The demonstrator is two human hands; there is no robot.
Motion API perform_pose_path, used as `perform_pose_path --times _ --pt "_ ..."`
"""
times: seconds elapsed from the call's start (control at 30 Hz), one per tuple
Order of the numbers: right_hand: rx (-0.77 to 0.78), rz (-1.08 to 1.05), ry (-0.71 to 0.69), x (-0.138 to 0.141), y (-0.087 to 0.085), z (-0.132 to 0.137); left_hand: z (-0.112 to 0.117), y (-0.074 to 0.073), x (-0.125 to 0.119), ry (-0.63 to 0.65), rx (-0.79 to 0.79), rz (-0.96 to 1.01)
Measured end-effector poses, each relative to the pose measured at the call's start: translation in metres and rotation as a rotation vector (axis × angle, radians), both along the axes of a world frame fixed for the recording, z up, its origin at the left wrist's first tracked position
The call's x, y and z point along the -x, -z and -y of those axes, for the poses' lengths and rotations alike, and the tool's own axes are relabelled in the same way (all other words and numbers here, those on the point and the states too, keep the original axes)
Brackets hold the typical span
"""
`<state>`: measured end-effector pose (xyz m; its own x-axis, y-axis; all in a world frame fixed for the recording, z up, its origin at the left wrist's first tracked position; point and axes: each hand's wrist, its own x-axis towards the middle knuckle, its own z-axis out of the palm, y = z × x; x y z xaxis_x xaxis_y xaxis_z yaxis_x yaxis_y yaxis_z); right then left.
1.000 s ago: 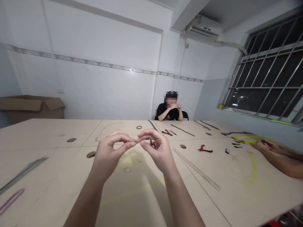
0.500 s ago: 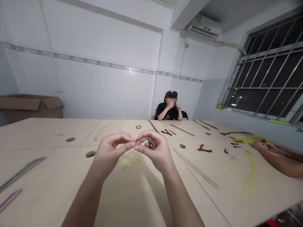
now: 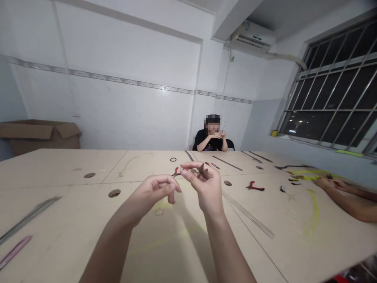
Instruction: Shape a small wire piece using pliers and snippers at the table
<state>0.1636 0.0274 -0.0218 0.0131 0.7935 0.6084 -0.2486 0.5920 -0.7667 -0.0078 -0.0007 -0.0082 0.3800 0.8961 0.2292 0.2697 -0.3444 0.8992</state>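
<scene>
My right hand (image 3: 209,186) holds dark metal thread snips (image 3: 202,171) in the palm, their pointed blades sticking up past the curled fingers. The thumb and forefinger of that hand come together at the tips; anything pinched there is too small to make out. To the left and slightly lower, my left hand (image 3: 156,194) has bent fingers with the thumb against them. Whatever those fingers may hold is hidden. Both hands hover over the table (image 3: 165,247), apart from each other. Red-handled pliers (image 3: 176,172) show just behind the fingers.
A black ring (image 3: 172,159), a ruler (image 3: 250,216), more red-handled pliers (image 3: 255,186) and a pink cutter (image 3: 14,251) lie around. Grey strands (image 3: 32,216) are at left. Opposite sits a person (image 3: 210,137); another person's hands (image 3: 326,182) work at right. Cable holes (image 3: 114,193) pierce the tabletop.
My hands have parted from touching fingertips. The left moved slightly down, the right slightly to the right and turned, so the snips show more clearly.
</scene>
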Motion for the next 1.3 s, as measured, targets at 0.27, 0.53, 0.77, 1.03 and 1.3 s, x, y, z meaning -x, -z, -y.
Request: perform_pose_path --times 0.27,0.53,0.77,1.03,1.3 --pt "0.083 -0.226 0.011 -0.019 0.006 -0.02 0.002 -0.009 -0.002 -0.056 -0.042 -0.004" --pt "0.406 -0.299 0.08 -0.066 0.08 -0.075 -0.007 0.037 0.037 -0.167 0.104 -0.058" --pt "0.651 -0.192 0.306 -0.116 0.167 -0.1 -0.009 0.044 0.086 -0.135 0.169 -0.236" --pt "0.882 -0.011 0.208 -0.139 0.206 -0.118 -0.025 0.049 0.13 -0.273 0.236 -0.262" --pt "0.902 0.265 0.145 -0.152 0.196 -0.109 0.001 0.048 0.16 -0.277 0.278 -0.454"
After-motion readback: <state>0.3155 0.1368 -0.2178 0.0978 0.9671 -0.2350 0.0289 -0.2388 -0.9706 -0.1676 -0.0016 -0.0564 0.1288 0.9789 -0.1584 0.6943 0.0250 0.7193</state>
